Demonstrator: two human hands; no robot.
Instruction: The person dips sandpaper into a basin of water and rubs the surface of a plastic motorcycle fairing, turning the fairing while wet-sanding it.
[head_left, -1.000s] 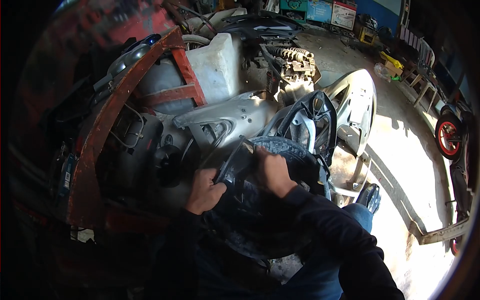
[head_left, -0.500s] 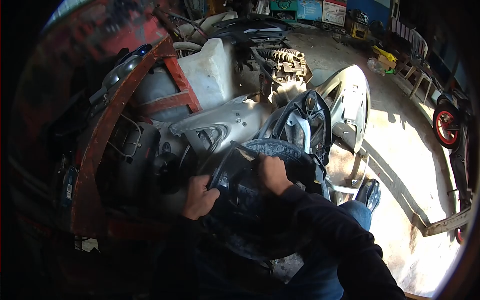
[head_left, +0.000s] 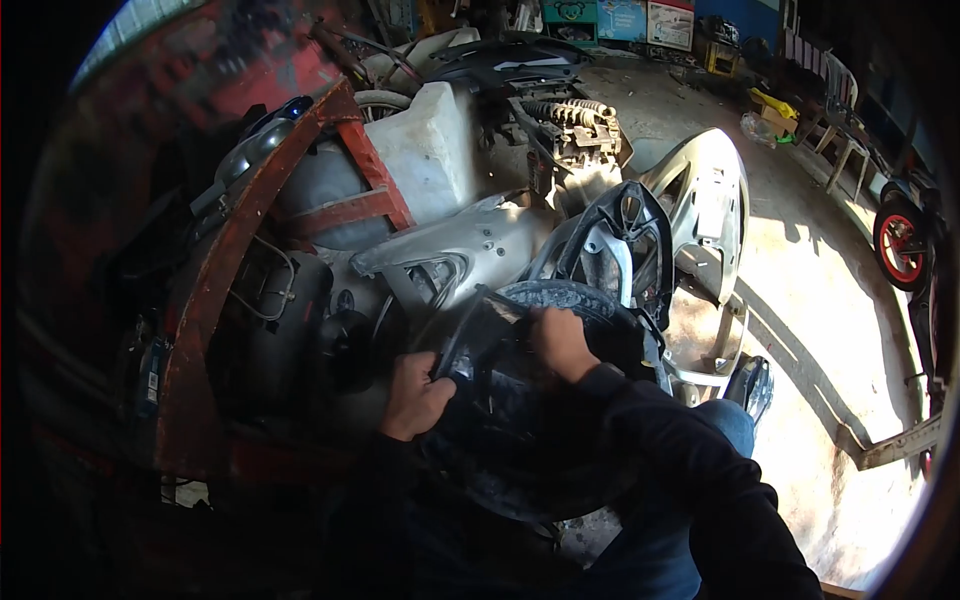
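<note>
A dark glossy panel [head_left: 478,335] stands tilted over a round black basin [head_left: 540,490] in front of my legs. My left hand [head_left: 415,397] is closed round the panel's left edge. At the panel's upper right, my right hand [head_left: 562,342] is curled into a closed grip; its fingertips, and whatever they hold, are hidden. The inside of the basin is too dark to make out. Just behind the basin lie a silver-grey fairing [head_left: 460,243] and a black frame-like part [head_left: 655,235].
A red metal frame [head_left: 195,350] curves along the left. Behind it stands a pale block [head_left: 425,145]. A pale fairing [head_left: 722,190] and a box of shock absorbers [head_left: 580,130] are farther back. A red-rimmed wheel [head_left: 898,250] is at the right edge.
The view has shifted slightly. My right hand has moved a little down and right along the panel's upper part; my left hand keeps its hold on the left edge.
</note>
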